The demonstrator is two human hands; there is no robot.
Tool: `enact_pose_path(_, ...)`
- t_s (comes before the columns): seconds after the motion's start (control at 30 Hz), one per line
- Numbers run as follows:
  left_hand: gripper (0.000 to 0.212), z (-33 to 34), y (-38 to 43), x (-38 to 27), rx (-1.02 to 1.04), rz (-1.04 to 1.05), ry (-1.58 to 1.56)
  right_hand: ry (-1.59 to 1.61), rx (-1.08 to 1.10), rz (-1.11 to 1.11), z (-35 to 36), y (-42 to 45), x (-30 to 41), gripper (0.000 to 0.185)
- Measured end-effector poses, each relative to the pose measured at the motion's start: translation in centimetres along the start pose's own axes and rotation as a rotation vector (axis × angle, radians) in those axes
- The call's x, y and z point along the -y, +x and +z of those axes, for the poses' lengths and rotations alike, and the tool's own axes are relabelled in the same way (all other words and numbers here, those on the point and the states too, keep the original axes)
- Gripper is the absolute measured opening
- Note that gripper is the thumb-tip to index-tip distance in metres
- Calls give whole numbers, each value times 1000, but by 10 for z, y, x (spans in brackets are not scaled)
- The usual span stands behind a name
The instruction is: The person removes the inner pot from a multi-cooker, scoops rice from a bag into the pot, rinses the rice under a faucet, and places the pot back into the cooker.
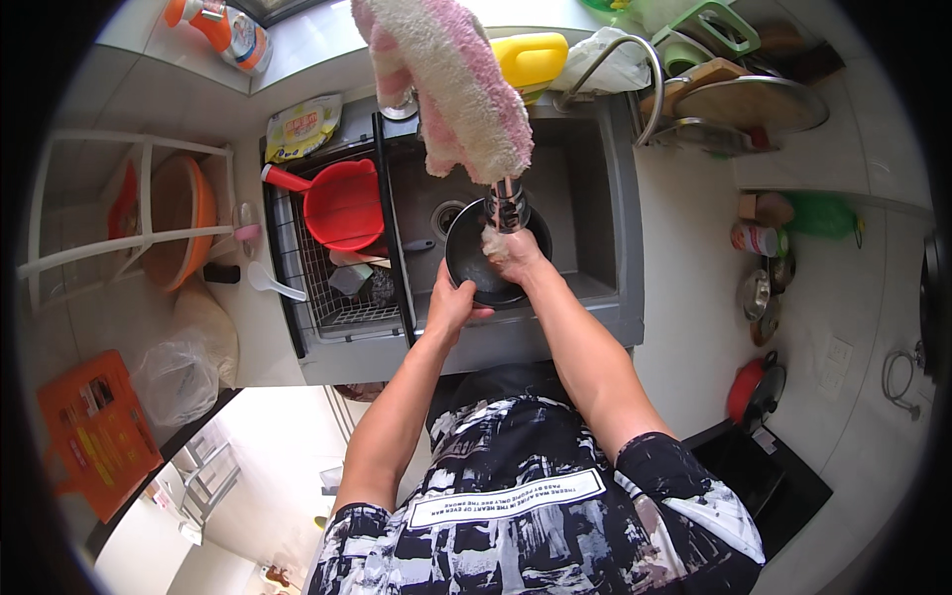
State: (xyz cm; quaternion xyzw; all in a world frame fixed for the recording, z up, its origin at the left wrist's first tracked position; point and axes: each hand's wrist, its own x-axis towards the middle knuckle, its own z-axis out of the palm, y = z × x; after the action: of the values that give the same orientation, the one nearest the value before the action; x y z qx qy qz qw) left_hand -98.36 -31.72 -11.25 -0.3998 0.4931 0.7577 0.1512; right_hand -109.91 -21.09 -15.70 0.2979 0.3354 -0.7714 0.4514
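A dark round bowl (476, 256) is held over the sink basin (587, 223), tilted slightly. My left hand (452, 303) grips its near left rim, thumb on the inside edge. Inside the bowl, my right hand (520, 256) has its fingers around a pale, ragged clump (493, 242); what that clump is made of, I cannot tell. Directly above my right hand is the chrome faucet spout (507, 204), which hides part of the fingers. A pink and white fluffy towel (468, 89) drapes over the faucet and covers most of it.
A black-edged wire rack (357, 309) spans the sink's left side, bearing a red plastic ladle (343, 204) and scrubbers. Left of it lies a white spoon (275, 282). Behind stand a yellow jug (529, 58) and a curved metal tap (654, 82). Pot lids (751, 104) lean at right.
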Motion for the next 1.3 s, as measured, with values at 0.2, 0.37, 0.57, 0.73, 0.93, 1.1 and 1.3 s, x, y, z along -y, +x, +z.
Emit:
enact_pose_path(0.2,58,3,-1,-4,36,13,-20,28,-325,-165,6,0,3,29)
enact_pose_path(0.37,56,6,0,-3,32,28,-11,-50,-205,-218,-27,24,-7,25)
enact_pose_path(0.57,54,13,-6,-2,46,5,-20,-59,-200,-352,-7,42,-7,28)
enact_pose_path(0.73,52,13,-7,-9,10,1,-41,-1310,-531,-885,-11,42,-19,22)
enact_pose_path(0.93,52,20,-6,-9,24,6,12,-2334,1,-684,-19,42,-32,24)
enact_pose_path(1.1,64,1,-2,0,8,-3,9,-2675,329,-587,-2,7,-13,18)
enact_pose_path(1.3,77,18,-3,-12,-68,-7,172,-2371,-124,-779,-71,75,-21,23)
